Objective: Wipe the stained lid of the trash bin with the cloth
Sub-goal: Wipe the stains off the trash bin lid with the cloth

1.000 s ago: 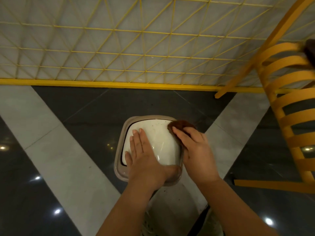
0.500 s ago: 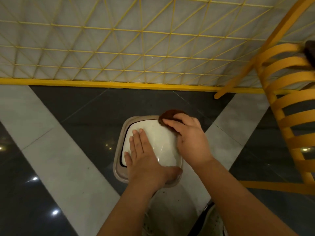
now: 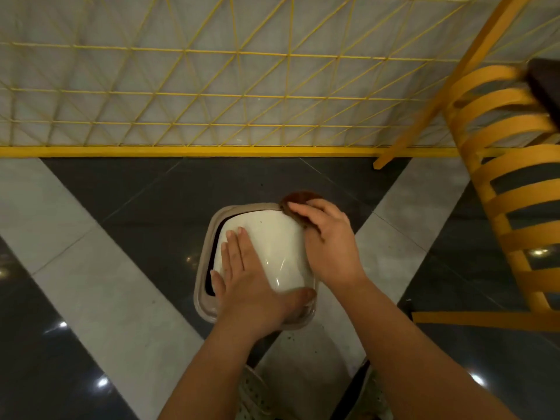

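Lid [image 3: 266, 237] of the trash bin [image 3: 209, 307] is sitting on the floor [image 3: 121, 298] directly below me, white dome tilting in its tan rim. I am pressing my left hand [image 3: 248, 283] flat and open on its near-left part to steady it, while my right hand [image 3: 330, 237] is clamping the brown cloth [image 3: 298, 197] at the far-right corner. Unwiped surface is lying to the left of that hand, so I judge the next stroke is heading leftward.

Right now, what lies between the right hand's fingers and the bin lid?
In the head view, the brown cloth lies under the right hand, pressed on the far right corner of the white lid.
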Demonstrator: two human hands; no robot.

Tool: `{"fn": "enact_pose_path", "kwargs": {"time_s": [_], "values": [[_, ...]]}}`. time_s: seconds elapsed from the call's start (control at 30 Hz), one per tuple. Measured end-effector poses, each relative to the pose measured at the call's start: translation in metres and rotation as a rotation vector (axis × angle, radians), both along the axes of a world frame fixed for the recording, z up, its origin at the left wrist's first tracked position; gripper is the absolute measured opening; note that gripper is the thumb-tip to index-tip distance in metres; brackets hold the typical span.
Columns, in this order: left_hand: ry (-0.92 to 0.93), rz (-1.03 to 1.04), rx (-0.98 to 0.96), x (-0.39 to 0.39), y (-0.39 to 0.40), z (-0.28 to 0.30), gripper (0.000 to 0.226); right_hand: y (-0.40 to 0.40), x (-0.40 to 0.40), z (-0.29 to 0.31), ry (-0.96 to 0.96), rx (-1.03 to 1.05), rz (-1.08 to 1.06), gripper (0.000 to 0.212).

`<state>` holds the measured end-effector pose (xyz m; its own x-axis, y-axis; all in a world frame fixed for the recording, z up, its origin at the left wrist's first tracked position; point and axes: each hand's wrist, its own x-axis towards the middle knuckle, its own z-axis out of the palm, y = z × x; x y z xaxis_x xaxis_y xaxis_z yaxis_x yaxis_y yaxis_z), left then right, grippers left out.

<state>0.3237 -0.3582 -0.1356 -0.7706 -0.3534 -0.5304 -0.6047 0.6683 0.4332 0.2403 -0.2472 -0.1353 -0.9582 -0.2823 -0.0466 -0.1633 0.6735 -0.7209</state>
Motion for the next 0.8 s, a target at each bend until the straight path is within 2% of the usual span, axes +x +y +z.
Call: {"fn": "enact_pose_path", "kwargs": {"time_s": [0.1, 0.17, 0.23, 0.3, 0.4, 0.53, 0.7, 0.8], "values": [[-0.037, 0.077, 0.129, -0.008, -0.008, 0.000, 0.103, 0.012, 0.022, -0.004, -0.076, -0.111, -0.092, 0.040], [-0.036, 0.106, 0.185, -0.011, -0.011, 0.000, 0.077, 0.015, 0.035, -0.004, -0.042, -0.146, -0.115, 0.035], [-0.016, 0.084, 0.197, -0.008, -0.011, -0.001, 0.066, 0.015, 0.047, -0.004, 0.040, -0.129, -0.142, 0.032], [0.009, 0.085, 0.206, -0.005, -0.010, 0.001, 0.063, 0.014, 0.066, -0.005, 0.153, -0.053, -0.085, 0.031], [0.012, 0.098, 0.179, -0.005, -0.007, 0.002, 0.063, 0.024, 0.108, -0.019, 0.220, -0.024, 0.062, 0.038], [-0.002, 0.061, 0.149, -0.005, -0.007, 0.000, 0.066, 0.050, 0.123, -0.030, 0.317, -0.056, 0.204, 0.027], [-0.007, 0.085, 0.181, -0.007, -0.008, 0.000, 0.065, 0.029, 0.091, -0.015, 0.178, -0.011, -0.045, 0.035], [-0.002, 0.107, 0.149, -0.006, -0.006, 0.002, 0.065, 0.021, 0.112, -0.018, 0.195, -0.009, 0.081, 0.036]]}}
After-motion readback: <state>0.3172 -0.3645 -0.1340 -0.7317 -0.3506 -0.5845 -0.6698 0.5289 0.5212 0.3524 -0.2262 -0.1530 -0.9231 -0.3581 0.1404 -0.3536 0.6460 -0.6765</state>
